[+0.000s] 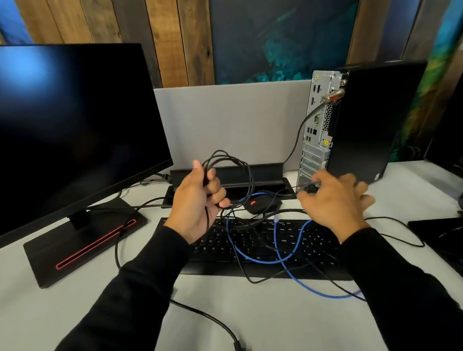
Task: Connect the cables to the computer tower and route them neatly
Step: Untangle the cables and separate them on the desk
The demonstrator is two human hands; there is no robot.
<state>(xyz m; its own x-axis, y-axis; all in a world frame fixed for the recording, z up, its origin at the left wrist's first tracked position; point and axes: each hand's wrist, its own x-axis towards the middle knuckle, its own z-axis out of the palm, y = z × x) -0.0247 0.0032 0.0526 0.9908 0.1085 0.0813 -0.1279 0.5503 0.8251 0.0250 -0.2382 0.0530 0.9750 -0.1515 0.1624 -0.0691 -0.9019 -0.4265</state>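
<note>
Left hand (197, 201) has its grip clenched on a coil of black cable (230, 172); right hand (333, 199) pinches a black plug (310, 188) at the computer tower (356, 125) base. Advise aligning the plug squarely before pressing, feeding slack gradually

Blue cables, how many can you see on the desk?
1. A single blue cable loops across the keyboard, passes by the mouse and trails off toward the right sleeve; its far end is hidden.

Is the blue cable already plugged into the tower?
No. The blue cable lies looped loose over the keyboard, away from the tower.
</note>
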